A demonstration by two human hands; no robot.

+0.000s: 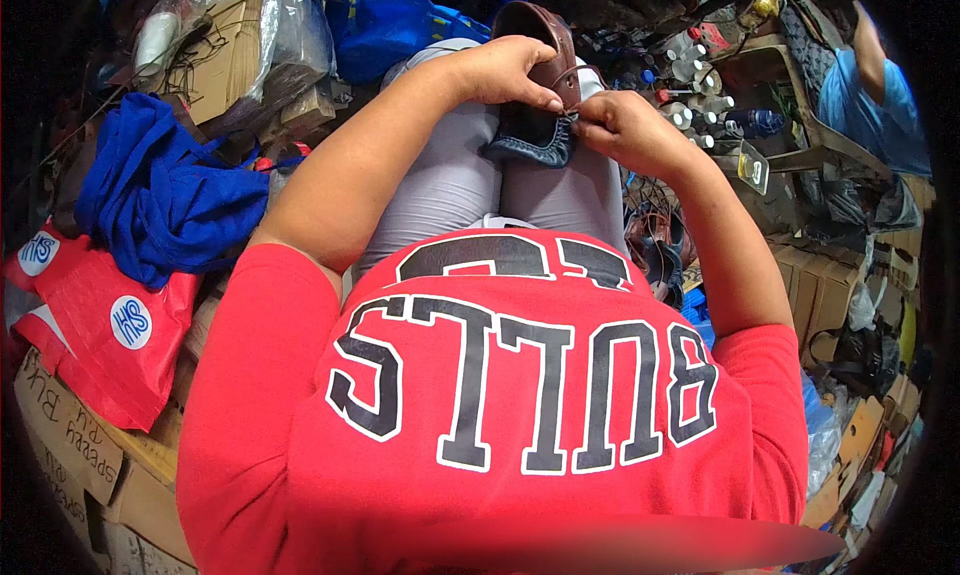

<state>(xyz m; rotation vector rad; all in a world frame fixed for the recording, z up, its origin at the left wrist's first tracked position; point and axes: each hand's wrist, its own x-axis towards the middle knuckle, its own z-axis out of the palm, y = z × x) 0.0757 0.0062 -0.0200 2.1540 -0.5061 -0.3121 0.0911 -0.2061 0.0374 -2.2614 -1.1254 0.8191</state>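
Upper centre of the frame, and the left hand grips a brown leather shoe above the lap, thumb pressed to its side! The right hand is closed in a pinch at the dark-blue, puckered-edge leather piece; what sits between those fingertips is too small to tell. Looks like close seam or lace work, and the next move seems to call for a steady left hold and a careful pull. Beyond, white-capped clear bottles crowd the upper right; a crumpled royal-blue cloth lies left.
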